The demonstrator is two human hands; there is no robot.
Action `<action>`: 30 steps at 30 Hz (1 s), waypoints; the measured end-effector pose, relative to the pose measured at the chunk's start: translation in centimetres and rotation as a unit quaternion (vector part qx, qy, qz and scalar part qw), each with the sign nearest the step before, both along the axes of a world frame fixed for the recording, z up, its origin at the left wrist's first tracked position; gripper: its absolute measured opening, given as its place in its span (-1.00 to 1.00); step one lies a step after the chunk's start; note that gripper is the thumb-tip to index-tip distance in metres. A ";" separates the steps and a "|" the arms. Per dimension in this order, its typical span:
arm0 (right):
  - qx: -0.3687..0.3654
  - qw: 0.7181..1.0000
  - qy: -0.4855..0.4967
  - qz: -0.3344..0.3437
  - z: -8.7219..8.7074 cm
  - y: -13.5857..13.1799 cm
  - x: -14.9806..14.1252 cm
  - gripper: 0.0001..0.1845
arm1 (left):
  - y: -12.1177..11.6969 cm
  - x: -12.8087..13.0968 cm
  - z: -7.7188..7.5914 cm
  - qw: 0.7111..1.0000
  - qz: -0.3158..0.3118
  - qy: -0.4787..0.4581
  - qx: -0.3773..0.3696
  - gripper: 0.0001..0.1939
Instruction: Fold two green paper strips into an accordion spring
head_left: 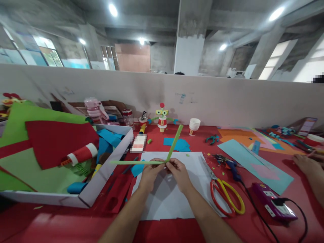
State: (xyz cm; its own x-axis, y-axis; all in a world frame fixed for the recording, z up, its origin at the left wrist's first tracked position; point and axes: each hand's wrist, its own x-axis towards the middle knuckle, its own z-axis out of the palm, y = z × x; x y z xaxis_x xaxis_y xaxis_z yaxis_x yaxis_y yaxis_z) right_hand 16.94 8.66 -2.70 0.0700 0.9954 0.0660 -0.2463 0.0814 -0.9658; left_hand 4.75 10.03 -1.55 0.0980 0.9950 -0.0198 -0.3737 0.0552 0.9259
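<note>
My left hand (150, 172) and my right hand (178, 171) meet above a white sheet (167, 199) on the red table. Both pinch the joint of two green paper strips (174, 143). One strip runs left from my fingers, level with the table. The other rises up and to the right. Both hands are closed on the strips where they cross.
Scissors with red and yellow handles (225, 194) lie right of the sheet, then a glue gun (231, 168) and a purple power strip (274, 204). A white box (106, 175) of coloured paper stands at left. A paper-cup figure (162, 120) is at the back. Another person's hand (307, 167) rests at right.
</note>
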 end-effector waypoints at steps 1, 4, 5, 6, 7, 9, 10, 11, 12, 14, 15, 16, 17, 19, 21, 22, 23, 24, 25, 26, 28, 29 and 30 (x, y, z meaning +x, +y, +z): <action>-0.007 1.000 0.004 0.003 0.1 0.0 0.1 -0.69 | -0.1 0.0 0.1 1.000 -0.007 0.006 0.004 -0.84; -0.034 0.999 -0.005 -0.003 0.2 0.0 0.3 -0.66 | -0.2 0.1 0.0 0.999 -0.040 0.012 0.008 -0.83; -0.042 0.999 -0.013 -0.009 0.2 0.0 0.4 -0.65 | -0.2 0.1 -0.1 0.999 -0.046 0.016 0.010 -0.83; -0.049 0.998 -0.020 -0.014 0.2 0.0 0.4 -0.65 | -0.2 0.1 -0.1 0.998 -0.048 0.024 0.013 -0.82; -0.055 0.998 -0.026 -0.015 0.1 0.1 0.4 -0.64 | -0.2 0.2 -0.2 0.998 -0.047 0.035 0.016 -0.81; -0.052 0.998 -0.034 -0.015 0.0 0.1 0.4 -0.66 | -0.1 0.2 -0.4 0.997 -0.038 0.057 0.021 -0.80; -0.042 0.998 -0.038 -0.018 -0.1 0.1 0.4 -0.67 | -0.1 0.2 -0.5 0.997 -0.030 0.064 0.023 -0.79; -0.027 0.998 -0.042 -0.022 -0.2 0.1 0.3 -0.68 | -0.2 0.2 -0.5 0.997 -0.023 0.068 0.023 -0.79; -0.010 0.999 -0.046 -0.029 -0.3 0.1 0.3 -0.70 | -0.2 0.3 -0.5 0.997 -0.019 0.070 0.022 -0.78; 0.017 0.998 -0.049 -0.042 -0.4 0.1 0.3 -0.74 | -0.4 0.3 -0.4 0.997 -0.020 0.073 0.020 -0.78; 0.023 0.997 -0.051 -0.047 -0.4 0.1 0.2 -0.75 | -0.4 0.4 -0.3 0.997 -0.031 0.073 0.021 -0.79; 0.024 0.997 -0.052 -0.051 -0.4 0.0 0.2 -0.76 | -0.5 0.4 -0.3 0.996 -0.046 0.069 0.024 -0.80; 0.023 0.997 -0.053 -0.056 -0.3 0.0 0.2 -0.76 | -0.5 0.5 -0.2 0.996 -0.060 0.064 0.030 -0.79; 0.016 0.997 -0.046 -0.061 -0.1 -0.1 0.2 -0.75 | -0.4 0.5 -0.1 0.996 -0.071 0.049 0.033 -0.77; 0.001 0.998 -0.025 -0.051 0.2 -0.2 0.2 -0.72 | -0.3 0.4 0.0 0.997 -0.065 0.034 0.021 -0.78; -0.012 0.999 -0.011 -0.038 0.4 -0.2 0.2 -0.71 | -0.3 0.4 0.1 0.998 -0.060 0.029 0.013 -0.79; -0.025 0.999 0.003 -0.022 0.5 -0.3 0.2 -0.69 | -0.3 0.3 0.2 0.998 -0.054 0.026 0.007 -0.80; -0.036 0.999 0.015 -0.008 0.7 -0.3 0.2 -0.68 | -0.3 0.2 0.3 0.998 -0.048 0.028 0.006 -0.81; -0.043 0.999 0.025 0.002 0.8 -0.3 0.2 -0.68 | -0.3 0.2 0.5 0.999 -0.039 0.035 0.008 -0.82; -0.045 0.998 0.033 0.009 0.8 -0.4 0.2 -0.67 | -0.3 0.1 0.6 0.998 -0.028 0.047 0.013 -0.84; -0.040 0.998 0.037 0.011 0.8 -0.4 0.1 -0.68 | -0.3 0.0 0.7 0.996 -0.007 0.090 0.030 -0.86; -0.038 0.999 0.033 0.008 0.7 -0.4 0.1 -0.68 | -0.4 0.0 0.7 0.992 0.000 0.114 0.044 -0.87; -0.037 0.999 0.025 0.003 0.6 -0.3 0.0 -0.68 | -0.4 -0.1 0.7 0.989 0.006 0.136 0.058 -0.86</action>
State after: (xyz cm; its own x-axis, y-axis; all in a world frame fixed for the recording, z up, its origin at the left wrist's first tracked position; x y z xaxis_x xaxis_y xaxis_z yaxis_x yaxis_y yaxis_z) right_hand 16.96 8.32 -2.06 0.0654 0.9978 -0.0105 -0.2953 0.0093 -0.9554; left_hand 4.70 9.63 -0.89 0.0926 0.9932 0.0709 -0.1093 -0.0606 0.9922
